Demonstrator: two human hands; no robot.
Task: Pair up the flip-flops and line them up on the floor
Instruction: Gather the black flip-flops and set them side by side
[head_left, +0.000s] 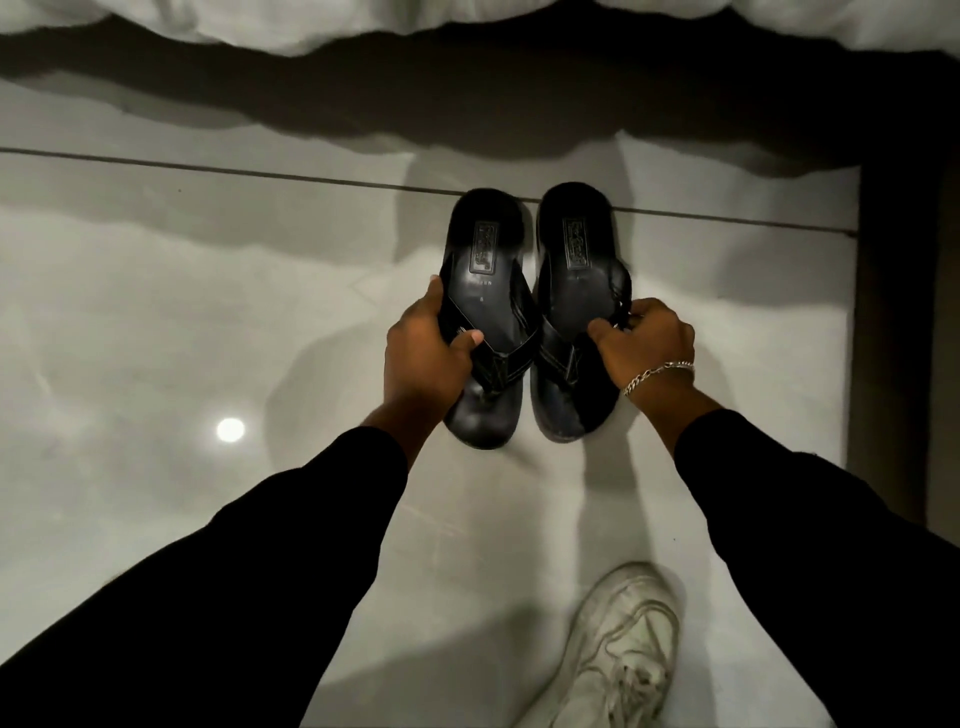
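Observation:
Two black flip-flops lie side by side over the glossy pale floor, heels pointing away from me and toes toward me. My left hand (423, 353) grips the left flip-flop (485, 291) at its outer edge and strap. My right hand (644, 338), with a silver chain bracelet on the wrist, pinches the strap and outer edge of the right flip-flop (574, 270). The two soles sit almost parallel, a narrow gap between them. Whether they rest on the floor or hover just above it I cannot tell.
My white sneaker (618, 654) stands on the floor at the bottom right. White bedding (311, 26) hangs along the top with dark shadow under it. A dark wooden edge (893, 312) runs down the right side. A tile joint crosses behind the heels.

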